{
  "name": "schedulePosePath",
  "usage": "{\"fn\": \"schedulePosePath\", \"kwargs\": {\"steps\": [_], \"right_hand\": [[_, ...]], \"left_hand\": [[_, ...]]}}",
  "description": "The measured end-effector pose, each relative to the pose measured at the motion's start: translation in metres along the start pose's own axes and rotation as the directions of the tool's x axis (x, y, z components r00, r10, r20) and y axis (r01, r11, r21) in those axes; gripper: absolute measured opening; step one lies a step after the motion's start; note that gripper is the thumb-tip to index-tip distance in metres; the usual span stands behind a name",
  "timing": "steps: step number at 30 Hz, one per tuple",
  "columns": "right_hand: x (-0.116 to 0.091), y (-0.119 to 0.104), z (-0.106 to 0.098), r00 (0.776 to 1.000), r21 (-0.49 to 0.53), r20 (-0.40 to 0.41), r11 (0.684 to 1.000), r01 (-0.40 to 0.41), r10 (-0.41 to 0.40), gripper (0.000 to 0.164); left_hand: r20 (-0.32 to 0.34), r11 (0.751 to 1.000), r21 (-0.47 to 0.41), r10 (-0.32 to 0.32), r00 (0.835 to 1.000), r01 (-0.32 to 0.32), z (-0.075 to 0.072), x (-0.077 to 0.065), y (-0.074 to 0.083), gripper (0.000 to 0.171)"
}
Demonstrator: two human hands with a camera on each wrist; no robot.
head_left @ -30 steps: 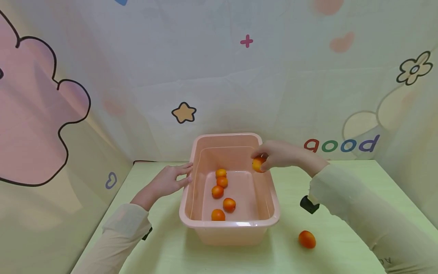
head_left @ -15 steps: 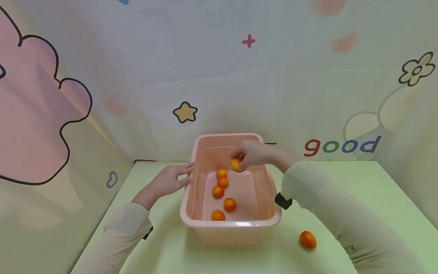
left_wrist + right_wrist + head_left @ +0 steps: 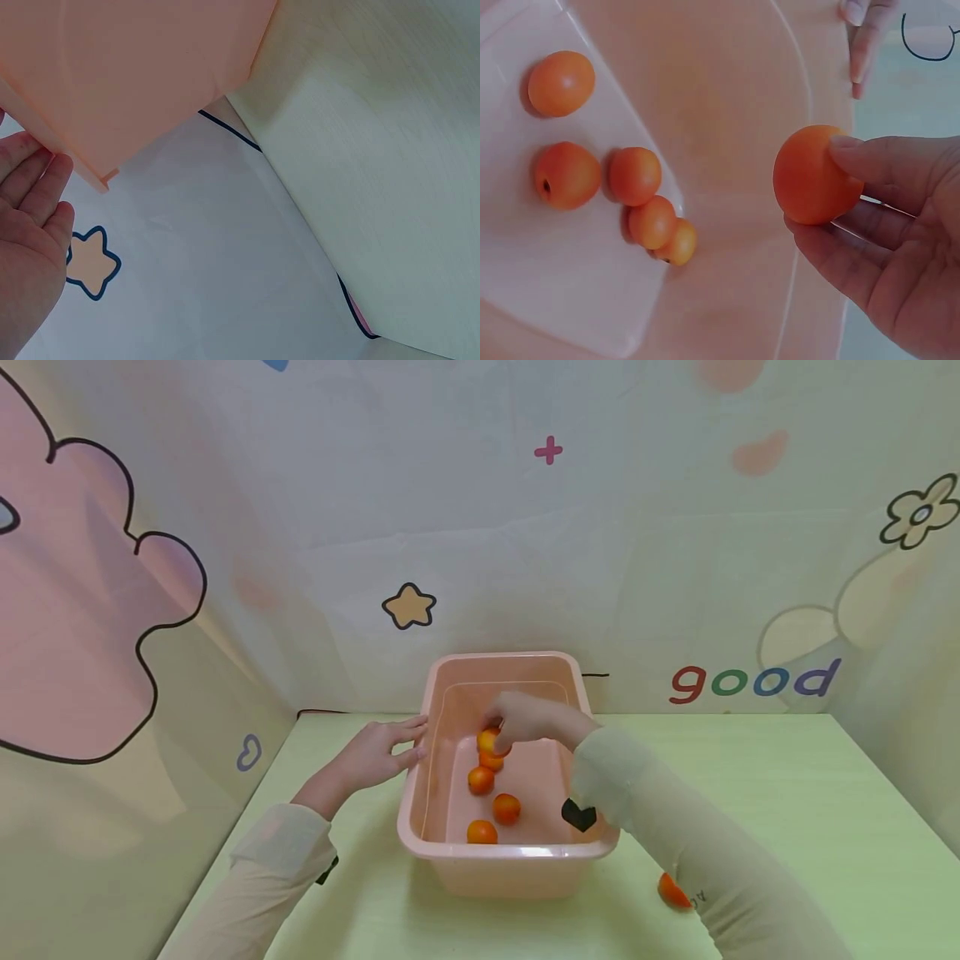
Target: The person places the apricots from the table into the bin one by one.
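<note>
A pink plastic basin (image 3: 517,868) stands on the pale green table. My left hand (image 3: 371,755) rests at its left rim, fingers nearly straight; in the left wrist view the fingertips (image 3: 52,180) lie against the outside of that rim. My right hand (image 3: 528,718) is inside the basin toward its far left part. Between thumb and fingers it pinches a smooth round orange fruit (image 3: 810,180), held above the basin floor. Several similar fruits, one of them yellower (image 3: 679,244), lie below on the floor, three in a touching row and two nearer the front.
Another orange fruit (image 3: 672,892) lies on the table (image 3: 757,777) right of the basin, partly covered by the right sleeve (image 3: 675,827). A printed cloth backdrop (image 3: 495,585) rises close behind the basin and along both sides.
My right hand has carried its fruit leftward from the basin's right side and lower, over the row of fruits. The left hand stays at the rim.
</note>
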State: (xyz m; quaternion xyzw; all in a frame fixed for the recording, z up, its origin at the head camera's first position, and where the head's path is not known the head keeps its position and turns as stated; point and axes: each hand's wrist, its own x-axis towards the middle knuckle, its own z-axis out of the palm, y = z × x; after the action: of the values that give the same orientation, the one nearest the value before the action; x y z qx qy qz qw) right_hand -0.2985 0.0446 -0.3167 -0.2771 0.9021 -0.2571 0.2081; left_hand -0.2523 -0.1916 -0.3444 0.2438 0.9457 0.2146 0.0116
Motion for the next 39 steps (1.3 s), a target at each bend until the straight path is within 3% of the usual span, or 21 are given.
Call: {"fn": "schedulePosePath", "kwargs": {"steps": [10, 14, 21, 29, 32, 35, 37, 39], "right_hand": [[0.012, -0.001, 0.024, 0.996, 0.038, 0.036, 0.996, -0.078, 0.076, 0.033], [0.011, -0.003, 0.032, 0.986, 0.142, 0.066, 0.976, -0.162, 0.154, 0.031], [0.014, -0.008, 0.045, 0.988, 0.105, 0.108, 0.987, -0.125, 0.114, 0.029], [0.009, -0.013, 0.052, 0.975, 0.131, 0.146, 0.974, -0.186, 0.166, 0.025], [0.005, -0.015, 0.053, 0.957, 0.224, 0.147, 0.933, -0.280, 0.252, 0.027], [0.001, -0.016, 0.056, 0.906, 0.367, 0.155, 0.829, -0.422, 0.393, 0.029], [-0.001, -0.016, 0.058, 0.888, 0.423, 0.163, 0.783, -0.456, 0.429, 0.030], [-0.001, -0.016, 0.059, 0.883, 0.435, 0.168, 0.771, -0.465, 0.438, 0.029]], "left_hand": [[0.012, 1.000, -0.017, -0.022, 1.000, 0.022, 0.000, 0.000, 0.000, 0.049], [0.002, 1.000, -0.011, -0.002, 1.000, 0.002, 0.001, 0.000, -0.001, 0.049], [0.002, 1.000, -0.014, -0.026, 1.000, 0.026, 0.002, 0.001, -0.002, 0.049], [-0.018, 1.000, 0.009, 0.007, 1.000, -0.007, 0.002, 0.000, -0.001, 0.048], [-0.020, 1.000, 0.011, 0.010, 1.000, -0.009, 0.002, 0.001, -0.002, 0.048], [-0.022, 1.000, 0.011, 0.012, 1.000, -0.012, 0.002, 0.000, -0.002, 0.048], [-0.022, 1.000, 0.008, 0.012, 1.000, -0.012, 0.002, 0.000, -0.002, 0.048], [-0.020, 1.000, 0.001, 0.011, 1.000, -0.011, 0.002, 0.000, -0.002, 0.048]]}}
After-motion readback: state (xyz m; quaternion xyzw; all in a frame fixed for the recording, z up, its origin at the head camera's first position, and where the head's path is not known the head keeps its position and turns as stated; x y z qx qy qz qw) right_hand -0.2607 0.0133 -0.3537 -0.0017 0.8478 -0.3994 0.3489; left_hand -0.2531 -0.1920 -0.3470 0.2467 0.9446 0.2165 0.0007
